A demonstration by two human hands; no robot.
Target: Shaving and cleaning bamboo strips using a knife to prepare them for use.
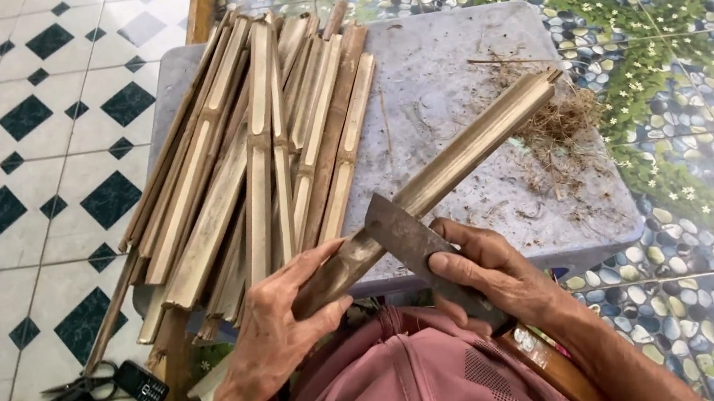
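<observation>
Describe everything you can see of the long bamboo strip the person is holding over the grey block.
The long pale-brown bamboo strip is a split length, tan and woody, with a frayed, splintered far end. It lies slanted over the grey stone block, far end up and to the right, beside a clump of dry fibres. The left hand grips its near end. The right hand presses a dark metal knife blade across it.
</observation>
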